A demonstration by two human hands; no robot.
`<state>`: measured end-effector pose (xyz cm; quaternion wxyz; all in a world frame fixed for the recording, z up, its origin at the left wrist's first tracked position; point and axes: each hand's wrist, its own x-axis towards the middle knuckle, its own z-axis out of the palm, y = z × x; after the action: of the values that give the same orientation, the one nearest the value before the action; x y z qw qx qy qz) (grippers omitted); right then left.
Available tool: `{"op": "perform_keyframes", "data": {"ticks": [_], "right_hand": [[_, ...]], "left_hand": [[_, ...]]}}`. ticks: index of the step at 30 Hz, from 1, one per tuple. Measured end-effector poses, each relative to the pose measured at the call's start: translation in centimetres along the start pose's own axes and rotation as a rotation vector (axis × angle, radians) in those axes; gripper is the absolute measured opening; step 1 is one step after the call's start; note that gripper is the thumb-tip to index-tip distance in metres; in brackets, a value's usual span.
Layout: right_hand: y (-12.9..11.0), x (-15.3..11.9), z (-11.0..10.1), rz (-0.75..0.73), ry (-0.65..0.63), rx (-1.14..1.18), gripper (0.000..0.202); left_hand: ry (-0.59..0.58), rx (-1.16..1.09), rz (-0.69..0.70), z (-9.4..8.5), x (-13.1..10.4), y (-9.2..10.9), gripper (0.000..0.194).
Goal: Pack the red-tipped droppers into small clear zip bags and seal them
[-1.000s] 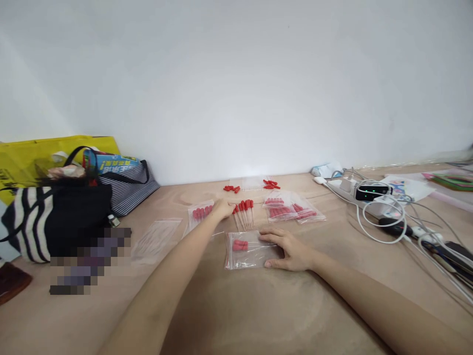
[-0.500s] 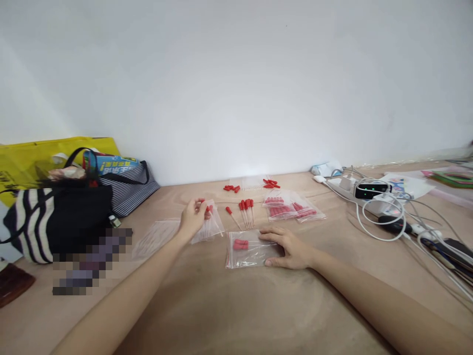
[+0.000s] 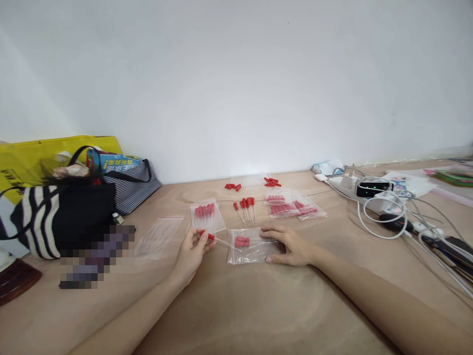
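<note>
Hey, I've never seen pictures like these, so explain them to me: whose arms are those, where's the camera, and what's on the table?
There's no machine: these are one person's bare arms, seen by a camera worn on that person's head, looking forward and down. The left hand holds a red-bulbed dropper, its thin stem pointing toward a clear zip bag. The right hand rests at that bag's right edge. Beyond, on the tabletop, lie loose droppers and filled bags showing red bulbs inside. A power strip with cables sits to the right.
</note>
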<state>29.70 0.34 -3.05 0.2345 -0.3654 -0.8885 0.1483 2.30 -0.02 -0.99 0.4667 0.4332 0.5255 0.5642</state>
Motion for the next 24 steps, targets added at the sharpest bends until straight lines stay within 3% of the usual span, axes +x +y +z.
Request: {"op": "perform_keyframes", "data": {"ticks": [6,9,24], "right_hand": [[0.1,0.0,0.0,-0.001,0.001,-0.004,0.064],[0.1,0.0,0.0,-0.005,-0.008,-0.006,0.065],[0.2,0.0,0.1,-0.015,0.003,-0.019,0.063]], "left_hand": [[-0.269,0.439,0.115,-0.8,-1.1,0.2,0.026],[-0.385,0.545,0.122,-0.5,-1.2,0.6,0.023],[-0.547,0.464,0.131,1.5,0.1,0.4,0.018]]}}
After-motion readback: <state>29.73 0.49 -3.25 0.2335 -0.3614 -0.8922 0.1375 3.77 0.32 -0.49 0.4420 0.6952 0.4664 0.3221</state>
